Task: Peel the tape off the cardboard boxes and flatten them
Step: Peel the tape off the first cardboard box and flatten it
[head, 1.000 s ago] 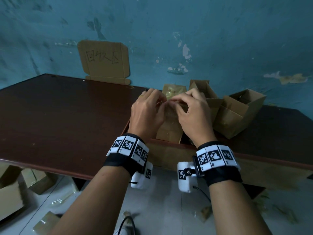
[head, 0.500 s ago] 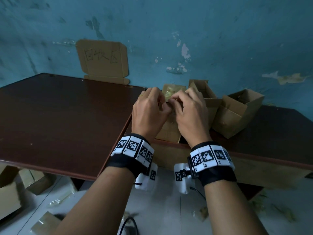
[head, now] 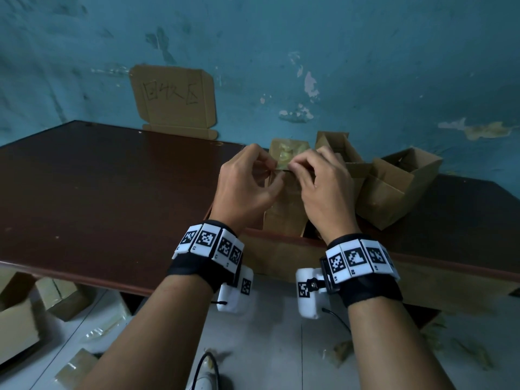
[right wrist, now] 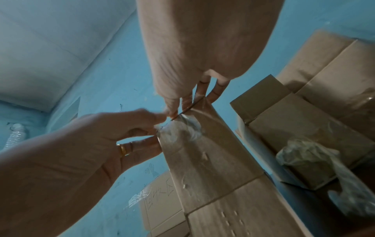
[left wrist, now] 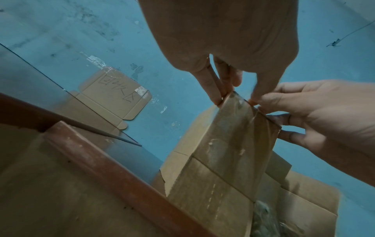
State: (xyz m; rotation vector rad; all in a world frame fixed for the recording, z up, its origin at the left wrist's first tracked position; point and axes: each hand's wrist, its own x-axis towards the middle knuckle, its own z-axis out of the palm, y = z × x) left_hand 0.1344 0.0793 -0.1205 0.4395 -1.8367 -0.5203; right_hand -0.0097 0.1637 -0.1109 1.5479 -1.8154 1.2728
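Observation:
A brown cardboard box [head: 284, 218] stands on end at the near edge of the dark table [head: 98, 192], its face covered with clear tape [left wrist: 233, 136]. My left hand [head: 269, 172] pinches the left part of the box's top edge, thumb in front and fingers [left wrist: 216, 96] behind. My right hand [head: 292, 168] pinches the same edge at its right corner, its other fingers [left wrist: 288, 136] behind the flap. A crumpled patch of tape [right wrist: 182, 131] sits just below that edge. I cannot tell whether either hand has tape lifted.
Two open cardboard boxes [head: 399, 187] [head: 337, 147] stand right of my hands, one holding wadded tape [right wrist: 308, 154]. A flat cardboard sheet with writing [head: 173, 99] leans on the blue wall. More boxes [head: 17, 319], tape scraps and a cable [head: 208, 367] lie on the floor.
My fingertips, pressed together a second ago, have drawn slightly apart along the box's top edge. The box stays where it was.

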